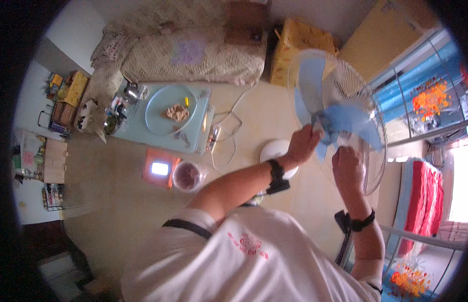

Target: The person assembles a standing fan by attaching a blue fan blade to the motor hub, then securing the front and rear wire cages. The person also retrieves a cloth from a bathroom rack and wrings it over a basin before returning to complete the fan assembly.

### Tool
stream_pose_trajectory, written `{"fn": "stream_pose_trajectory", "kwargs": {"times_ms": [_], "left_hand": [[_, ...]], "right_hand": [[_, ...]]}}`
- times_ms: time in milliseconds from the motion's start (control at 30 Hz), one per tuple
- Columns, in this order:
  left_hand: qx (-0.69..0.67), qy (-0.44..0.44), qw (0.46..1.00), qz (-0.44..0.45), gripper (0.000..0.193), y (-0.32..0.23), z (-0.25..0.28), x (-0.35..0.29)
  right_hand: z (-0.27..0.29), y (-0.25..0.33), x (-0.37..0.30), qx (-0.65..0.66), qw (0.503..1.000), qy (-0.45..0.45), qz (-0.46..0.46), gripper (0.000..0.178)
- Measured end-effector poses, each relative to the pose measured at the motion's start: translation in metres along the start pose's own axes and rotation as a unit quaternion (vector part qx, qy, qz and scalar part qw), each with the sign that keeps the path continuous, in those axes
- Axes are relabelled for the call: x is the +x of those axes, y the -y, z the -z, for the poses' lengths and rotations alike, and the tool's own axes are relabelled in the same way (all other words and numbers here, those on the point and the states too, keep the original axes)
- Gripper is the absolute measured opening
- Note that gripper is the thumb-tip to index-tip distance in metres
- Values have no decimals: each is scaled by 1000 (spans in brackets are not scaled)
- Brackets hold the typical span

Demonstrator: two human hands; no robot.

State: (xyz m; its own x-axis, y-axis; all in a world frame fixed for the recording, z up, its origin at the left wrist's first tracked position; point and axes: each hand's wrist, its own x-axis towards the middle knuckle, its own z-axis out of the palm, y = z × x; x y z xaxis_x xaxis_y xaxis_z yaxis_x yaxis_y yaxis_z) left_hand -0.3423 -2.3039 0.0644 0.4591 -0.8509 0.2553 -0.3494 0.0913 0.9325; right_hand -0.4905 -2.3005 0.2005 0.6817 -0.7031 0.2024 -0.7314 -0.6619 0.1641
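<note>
An electric fan with light blue blades (310, 83) stands at the right, its round wire grille (379, 168) behind them and the blades' front uncovered. My left hand (302, 145) is closed at the blade hub, its fingers pressed to the base of a blade. Close by on the right, my right hand (348, 168) is curled near the lower blades, with something pale by its fingertips that I cannot make out. The blades at the right are blurred. Below the fan, its round white base (275, 151) rests on the floor, partly hidden by my left arm.
Left of me stands a low pale blue table (135, 126) with a large ring (148, 118), a crumpled brown item (176, 112) and a kettle (135, 91). A power strip (212, 137) and cables lie beside it. A bin (188, 176) sits nearby; a covered sofa (203, 65) is behind.
</note>
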Motion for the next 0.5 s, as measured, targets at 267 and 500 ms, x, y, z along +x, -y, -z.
{"fn": "stream_pose_trajectory", "kwargs": {"times_ms": [267, 500], "left_hand": [[162, 34, 970, -179, 10, 8, -3, 6], [108, 108, 981, -119, 31, 22, 24, -12]], "right_hand": [[6, -8, 3, -31, 998, -10, 53, 12], [16, -1, -7, 35, 998, -56, -5, 39]]}}
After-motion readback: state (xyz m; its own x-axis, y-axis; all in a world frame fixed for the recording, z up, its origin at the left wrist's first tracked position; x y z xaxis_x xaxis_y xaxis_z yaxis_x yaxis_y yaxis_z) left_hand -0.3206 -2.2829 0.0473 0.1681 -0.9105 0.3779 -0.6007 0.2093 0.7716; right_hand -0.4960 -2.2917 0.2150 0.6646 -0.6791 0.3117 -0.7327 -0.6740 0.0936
